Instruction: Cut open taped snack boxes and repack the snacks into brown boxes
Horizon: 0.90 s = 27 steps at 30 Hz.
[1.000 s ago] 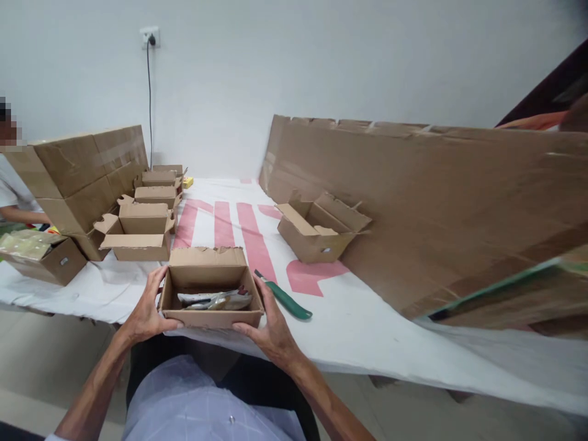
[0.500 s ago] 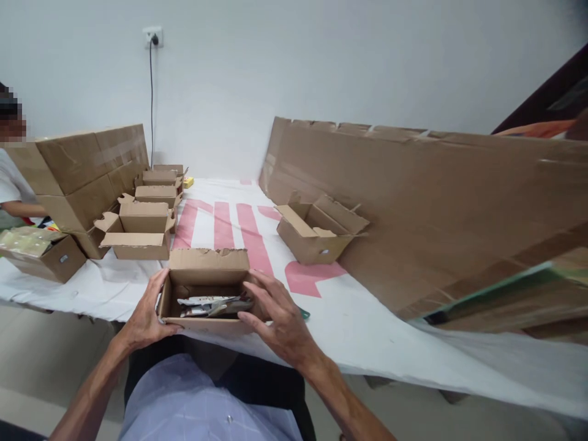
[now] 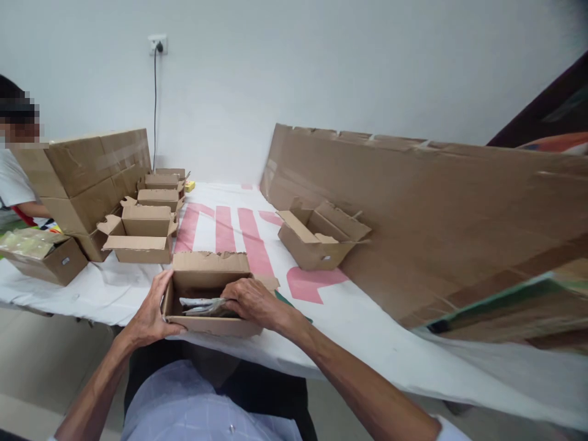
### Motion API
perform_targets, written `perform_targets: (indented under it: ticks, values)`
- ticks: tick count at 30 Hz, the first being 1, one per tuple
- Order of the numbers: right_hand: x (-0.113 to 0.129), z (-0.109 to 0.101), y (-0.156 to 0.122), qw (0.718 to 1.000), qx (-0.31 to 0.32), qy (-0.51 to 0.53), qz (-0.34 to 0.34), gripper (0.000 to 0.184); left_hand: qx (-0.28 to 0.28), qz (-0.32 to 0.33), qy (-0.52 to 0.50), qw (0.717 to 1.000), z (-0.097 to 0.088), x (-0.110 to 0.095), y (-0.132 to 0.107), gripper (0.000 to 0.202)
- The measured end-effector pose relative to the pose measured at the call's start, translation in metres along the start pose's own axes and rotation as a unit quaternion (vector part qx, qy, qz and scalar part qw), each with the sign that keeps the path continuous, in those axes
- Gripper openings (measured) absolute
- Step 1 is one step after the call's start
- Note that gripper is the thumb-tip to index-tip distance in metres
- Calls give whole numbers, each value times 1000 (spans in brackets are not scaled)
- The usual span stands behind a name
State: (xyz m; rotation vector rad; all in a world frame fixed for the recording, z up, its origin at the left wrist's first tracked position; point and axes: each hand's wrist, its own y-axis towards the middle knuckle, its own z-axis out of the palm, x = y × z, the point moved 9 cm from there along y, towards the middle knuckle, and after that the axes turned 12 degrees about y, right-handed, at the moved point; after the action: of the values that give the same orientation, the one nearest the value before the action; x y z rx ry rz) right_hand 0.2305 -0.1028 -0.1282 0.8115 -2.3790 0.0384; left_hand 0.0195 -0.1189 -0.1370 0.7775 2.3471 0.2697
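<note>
Head view: green tool (image 3: 282, 298) lies beside hands (image 3: 252, 300), cardboard sheet (image 3: 413, 208) beyond.

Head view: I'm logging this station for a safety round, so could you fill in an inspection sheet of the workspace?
Surface: white-covered table with red markings.
Things in hand: open cardboard box at the near edge, flat packets inside.
Clutter: row of open boxes on the left, another open box on the right, green object partly hidden by the right forearm.
Hands: left hand holds the box's left end; right hand reaches inside to the packets, its grip hidden.
Cables: black cord from a wall socket, lower end hidden.
Surroundings: stacked cartons at left with another person beyond; large cardboard panel at right.
</note>
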Motion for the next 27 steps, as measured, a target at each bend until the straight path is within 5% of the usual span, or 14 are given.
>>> perform_targets:
  ticks: [4, 10, 13, 16, 22, 27]
  values:
    - [-3, -30, 8, 985, -19, 168, 14, 36, -1, -17, -15, 1000, 1, 11, 10, 123]
    - [-13, -77, 20, 894, -68, 441, 46, 39, 32, -15, -8, 999, -3, 20, 21, 130]
    - [-14, -86, 25, 872, -71, 481, 48, 46, 42, -28, 11, 999, -18, 26, 22, 113]
    - [-14, -90, 28, 856, -73, 509, 48, 48, -7, -42, 44, 998, -45, 25, 29, 89]
    - [-6, -67, 40, 781, -30, 621, 59, 51, -106, 92, 66, 988, -86, -38, 65, 88]
    - [1, -18, 47, 710, 26, 697, 100, 48, -29, 190, 12, 981, -91, -86, 85, 78]
